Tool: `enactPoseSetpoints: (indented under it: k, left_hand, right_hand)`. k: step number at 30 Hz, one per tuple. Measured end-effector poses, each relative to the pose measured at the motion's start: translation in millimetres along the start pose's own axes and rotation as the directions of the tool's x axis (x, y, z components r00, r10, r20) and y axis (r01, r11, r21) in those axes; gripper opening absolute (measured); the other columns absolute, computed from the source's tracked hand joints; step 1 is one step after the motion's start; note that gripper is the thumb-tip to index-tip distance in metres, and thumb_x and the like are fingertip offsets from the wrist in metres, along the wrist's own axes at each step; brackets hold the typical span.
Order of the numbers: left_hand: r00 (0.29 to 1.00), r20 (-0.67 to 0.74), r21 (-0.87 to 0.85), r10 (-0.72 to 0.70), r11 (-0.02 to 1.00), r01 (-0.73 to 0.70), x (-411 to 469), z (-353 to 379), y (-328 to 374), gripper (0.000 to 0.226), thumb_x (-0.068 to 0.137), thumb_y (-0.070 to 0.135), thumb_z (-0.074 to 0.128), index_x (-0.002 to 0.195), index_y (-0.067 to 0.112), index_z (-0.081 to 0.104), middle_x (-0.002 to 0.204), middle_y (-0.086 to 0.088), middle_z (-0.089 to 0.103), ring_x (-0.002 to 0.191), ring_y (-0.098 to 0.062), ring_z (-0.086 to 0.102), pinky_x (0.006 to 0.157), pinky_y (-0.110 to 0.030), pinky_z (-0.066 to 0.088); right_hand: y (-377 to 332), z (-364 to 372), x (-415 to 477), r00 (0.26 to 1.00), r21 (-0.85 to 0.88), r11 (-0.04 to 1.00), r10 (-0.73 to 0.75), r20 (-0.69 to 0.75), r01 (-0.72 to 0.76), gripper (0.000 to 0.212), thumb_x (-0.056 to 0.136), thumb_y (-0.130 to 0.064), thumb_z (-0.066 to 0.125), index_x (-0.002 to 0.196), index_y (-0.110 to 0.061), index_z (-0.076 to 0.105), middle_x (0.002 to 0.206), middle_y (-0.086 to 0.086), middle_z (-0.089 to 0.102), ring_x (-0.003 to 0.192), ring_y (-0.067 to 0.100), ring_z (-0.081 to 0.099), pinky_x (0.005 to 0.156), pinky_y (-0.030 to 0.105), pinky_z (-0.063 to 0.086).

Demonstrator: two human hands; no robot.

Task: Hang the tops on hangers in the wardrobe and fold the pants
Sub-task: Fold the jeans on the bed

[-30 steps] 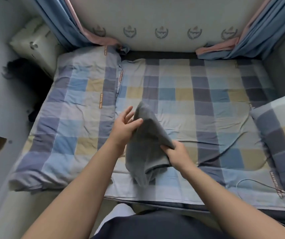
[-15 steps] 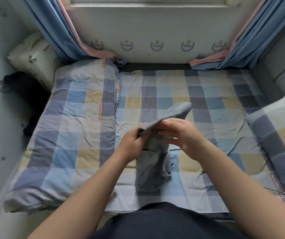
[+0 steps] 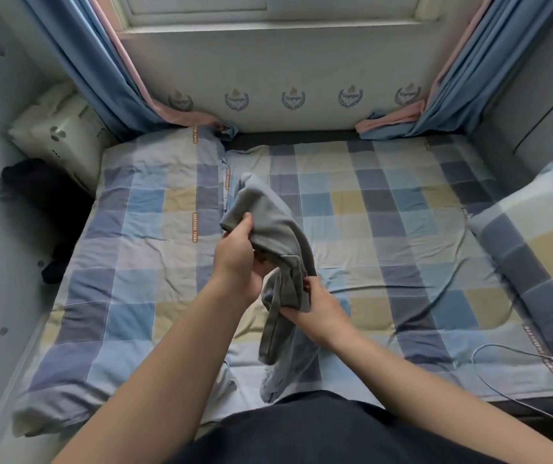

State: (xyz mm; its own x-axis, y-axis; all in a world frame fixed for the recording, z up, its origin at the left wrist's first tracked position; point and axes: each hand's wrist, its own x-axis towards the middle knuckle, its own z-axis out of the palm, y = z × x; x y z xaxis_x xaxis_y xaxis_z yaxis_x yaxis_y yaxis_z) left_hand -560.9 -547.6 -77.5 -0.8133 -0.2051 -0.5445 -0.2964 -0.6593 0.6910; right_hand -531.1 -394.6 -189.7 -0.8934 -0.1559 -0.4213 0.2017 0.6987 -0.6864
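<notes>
- Since the frame half a second back, the right hand has dropped from up beside the left hand to a lower hold. The grey garment now hangs in a long bunch instead of poking out sideways.
- Head view: the garment is held up over the middle of the bed. Its tail dangles to the near edge, just in front of the person's dark shirt.
- Left fingers are curled round the upper bunch, and right fingers are clamped on the twisted stretch below it. Both are grasping cloth.
- It looks to me like a light, soft ribbed knit. It droops at once and will likely stretch and twist, but it is neither fragile nor slippery. Whether it is a top or pants I cannot tell from this bunch.
- I'd judge the best hold is a firm edge, the waistband or the shoulder seams, with one hand at each corner so it shakes out flat.
- Writing: the orange tags on the folded duvet carry upright lettering too small to read surely. The crests on the wall panel enclose a blurred word. No label shows on the garment.
</notes>
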Motion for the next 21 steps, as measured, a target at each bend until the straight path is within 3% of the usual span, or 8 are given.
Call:
enactPoseSetpoints:
  k: [4,8,11,14,16,18,21]
  left_hand:
    - [1.0,-0.006,-0.037,0.008,0.999,-0.008,-2.6,-5.1,8.3,0.036,0.105,0.031,0.053,0.131,0.006,0.059,0.12,-0.02,0.071,0.085,-0.028,0.074,0.065,-0.04,0.062]
    - [0.999,-0.042,-0.065,0.022,0.998,-0.024,1.1,-14.8,12.7,0.034,0.104,0.03,0.055,0.126,0.004,0.059,0.105,-0.02,0.074,0.081,-0.029,0.076,0.065,-0.042,0.062]
    - [0.995,-0.071,-0.044,0.067,0.997,-0.07,8.5,-24.6,20.5,0.035,0.103,0.029,0.057,0.129,0.006,0.056,0.11,-0.02,0.073,0.087,-0.03,0.076,0.067,-0.043,0.062]
    - [0.996,0.009,0.179,0.089,0.98,-0.089,16.6,-35.6,24.3,0.036,0.102,0.031,0.058,0.132,0.012,0.059,0.119,-0.013,0.072,0.108,-0.031,0.071,0.09,-0.048,0.058]
    - [0.986,0.141,0.413,0.086,0.9,-0.137,16.1,-40.1,19.9,0.033,0.099,0.032,0.063,0.13,0.019,0.064,0.123,-0.007,0.072,0.118,-0.027,0.066,0.102,-0.051,0.052]
    - [0.948,0.312,0.587,0.056,0.774,-0.239,12.3,-42.6,10.3,0.036,0.089,0.034,0.074,0.124,0.029,0.066,0.121,0.001,0.073,0.117,-0.021,0.067,0.099,-0.046,0.055]
    - [0.889,0.453,0.677,-0.058,0.672,-0.301,7.0,-48.7,-14.8,0.069,0.067,0.039,0.088,0.127,0.039,0.056,0.127,0.012,0.068,0.12,-0.006,0.063,0.099,-0.029,0.052]
  right_hand:
    - [14.9,-1.7,11.9,1.0,-0.152,0.988,-0.015,-0.001,0.015,0.016,0.091,-0.039,0.058,0.088,-0.024,0.063,0.091,0.001,0.069,0.092,0.027,0.064,0.08,0.043,0.054]
    - [29.9,-11.5,12.1,0.999,-0.131,0.99,-0.051,-0.005,0.05,0.02,0.096,-0.027,0.058,0.079,-0.017,0.061,0.073,-0.001,0.064,0.078,0.025,0.059,0.071,0.039,0.05]
    - [33.2,-24.8,8.7,0.994,-0.075,0.995,-0.065,-0.087,0.059,0.031,0.095,-0.023,0.059,0.066,-0.016,0.051,0.06,-0.004,0.052,0.067,0.023,0.051,0.063,0.037,0.039]
    - [17.1,-42.8,6.1,0.993,0.177,0.983,-0.032,-0.112,0.052,0.03,0.096,-0.014,0.058,0.066,-0.007,0.055,0.062,0.004,0.053,0.063,0.023,0.052,0.063,0.043,0.046]
    - [-2.6,-54.0,4.4,0.994,0.385,0.922,0.012,-0.105,0.029,0.027,0.097,-0.008,0.056,0.072,0.002,0.06,0.067,0.013,0.056,0.064,0.027,0.057,0.062,0.044,0.054]
    - [-24.4,-64.2,2.8,0.995,0.513,0.858,0.034,-0.093,0.019,0.028,0.098,-0.004,0.055,0.071,-0.002,0.062,0.067,0.014,0.058,0.06,0.026,0.06,0.057,0.035,0.056]
    - [-58.2,-78.5,0.1,0.998,0.648,0.761,0.02,-0.06,0.024,0.029,0.098,-0.003,0.055,0.07,-0.006,0.061,0.06,0.009,0.061,0.05,0.018,0.065,0.048,0.026,0.055]
